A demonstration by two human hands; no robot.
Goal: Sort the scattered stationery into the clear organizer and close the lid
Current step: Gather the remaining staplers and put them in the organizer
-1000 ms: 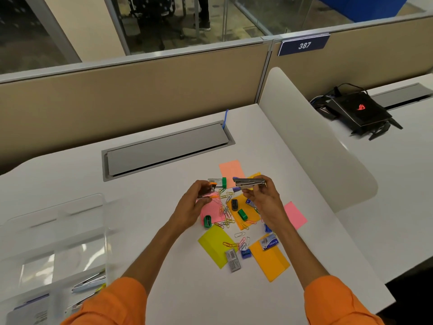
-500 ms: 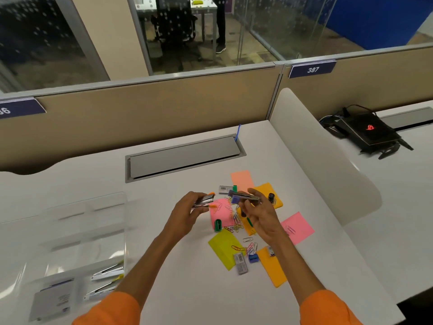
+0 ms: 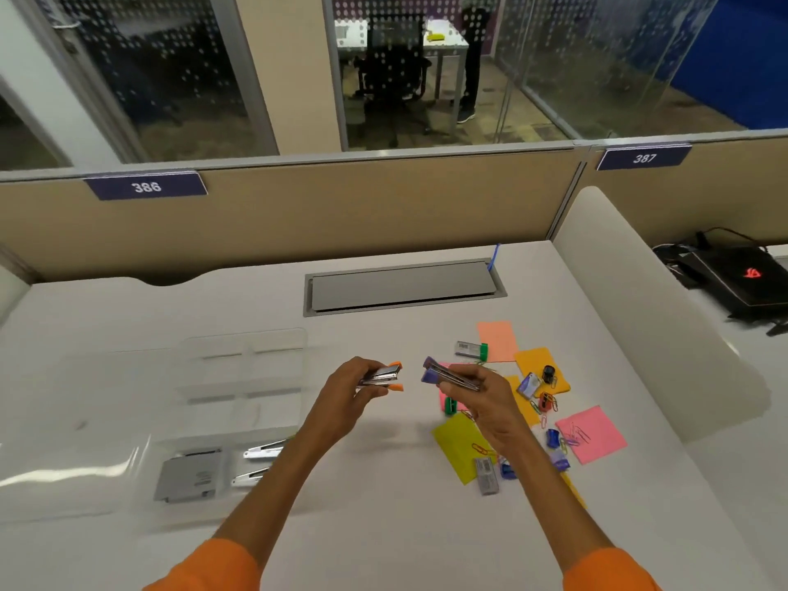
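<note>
Left hand (image 3: 341,396) grips the orange stapler (image 3: 383,376), right hand (image 3: 484,405) the purple stapler (image 3: 450,375), both lying left-right; the clear organizer (image 3: 128,398) sits left of them, nearer the left hand

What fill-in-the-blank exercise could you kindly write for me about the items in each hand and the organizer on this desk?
1. The left hand grips a stapler with ____ tips.
2. The right hand holds a second stapler with ____ tips.
3. The clear organizer lies on the desk to the ____ of both hands.
4. The number plate on the partition behind the organizer reads ____.

Missing words: orange; purple; left; 386.
</note>
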